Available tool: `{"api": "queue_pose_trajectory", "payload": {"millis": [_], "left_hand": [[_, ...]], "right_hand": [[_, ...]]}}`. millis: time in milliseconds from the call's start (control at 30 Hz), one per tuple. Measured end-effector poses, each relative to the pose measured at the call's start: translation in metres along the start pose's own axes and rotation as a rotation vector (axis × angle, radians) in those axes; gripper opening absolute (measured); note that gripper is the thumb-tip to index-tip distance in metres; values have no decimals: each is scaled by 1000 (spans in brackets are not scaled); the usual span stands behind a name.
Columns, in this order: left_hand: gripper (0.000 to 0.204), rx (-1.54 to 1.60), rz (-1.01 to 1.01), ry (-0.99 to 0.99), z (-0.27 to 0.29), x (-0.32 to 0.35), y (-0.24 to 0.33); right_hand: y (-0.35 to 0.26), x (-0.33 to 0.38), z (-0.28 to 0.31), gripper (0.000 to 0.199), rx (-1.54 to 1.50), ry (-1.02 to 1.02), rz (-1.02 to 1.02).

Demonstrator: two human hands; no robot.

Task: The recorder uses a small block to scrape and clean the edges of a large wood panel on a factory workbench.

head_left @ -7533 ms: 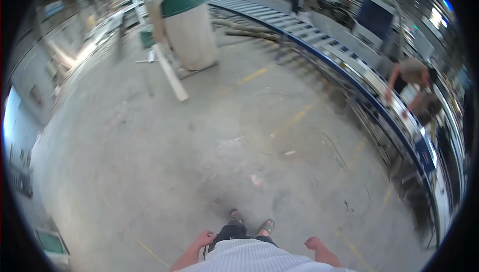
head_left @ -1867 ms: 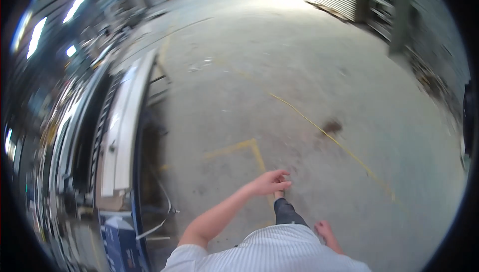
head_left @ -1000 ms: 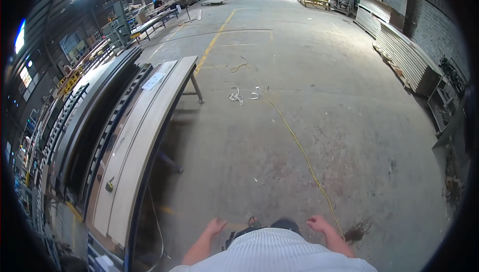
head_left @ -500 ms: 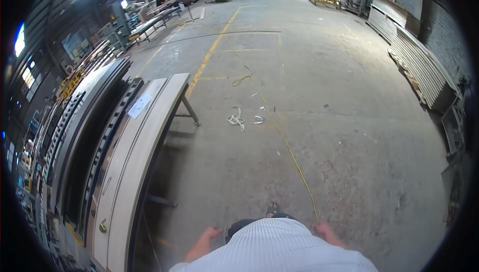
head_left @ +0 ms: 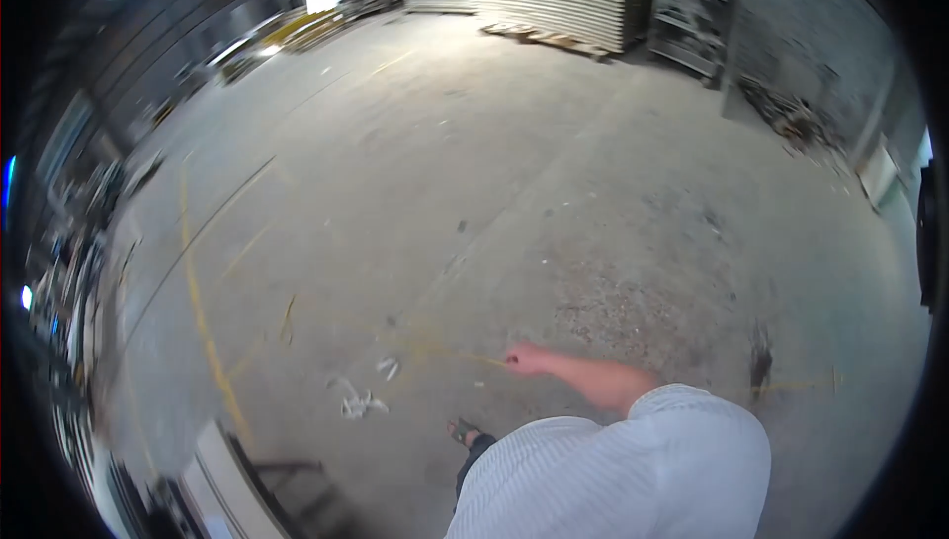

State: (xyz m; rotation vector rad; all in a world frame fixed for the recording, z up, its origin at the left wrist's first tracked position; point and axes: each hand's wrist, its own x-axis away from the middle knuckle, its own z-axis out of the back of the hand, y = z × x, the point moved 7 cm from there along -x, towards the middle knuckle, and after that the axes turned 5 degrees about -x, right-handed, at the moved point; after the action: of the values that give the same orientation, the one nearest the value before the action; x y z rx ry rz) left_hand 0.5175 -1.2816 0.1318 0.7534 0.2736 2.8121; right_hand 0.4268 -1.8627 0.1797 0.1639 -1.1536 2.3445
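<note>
My right hand (head_left: 526, 358) reaches out in front of my body, fingers closed around a thin yellow cord (head_left: 482, 357). The cord runs leftward over the concrete floor and blurs there. A small yellow loop (head_left: 287, 321) lies farther left. Beyond the hand's left side are tangled white strips (head_left: 361, 402) and a smaller white scrap (head_left: 388, 368). My left hand is out of the picture.
A long pale board on a stand (head_left: 213, 475) is at the lower left. Stacked corrugated panels (head_left: 554, 7) sit on pallets along the far wall, beside a metal rack (head_left: 687, 35). Debris (head_left: 791, 116) lies by the right wall. A yellow floor line (head_left: 203, 321) runs on the left.
My view has swung to the right, so the board stand has shifted to the lower left. My right arm has stretched forward with the cord; my left hand has left the view.
</note>
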Motion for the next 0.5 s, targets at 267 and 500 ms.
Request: {"api": "queue_pose_trajectory", "payload": {"millis": [267,500], "left_hand": [[30,-236,-412,147,188,-291,73],[43,-124,-273,278,316,-523,250]], "right_hand": [[152,-15,-18,29,42,-24,-611],[217,-101,-18,24,-175,4,-846]]}}
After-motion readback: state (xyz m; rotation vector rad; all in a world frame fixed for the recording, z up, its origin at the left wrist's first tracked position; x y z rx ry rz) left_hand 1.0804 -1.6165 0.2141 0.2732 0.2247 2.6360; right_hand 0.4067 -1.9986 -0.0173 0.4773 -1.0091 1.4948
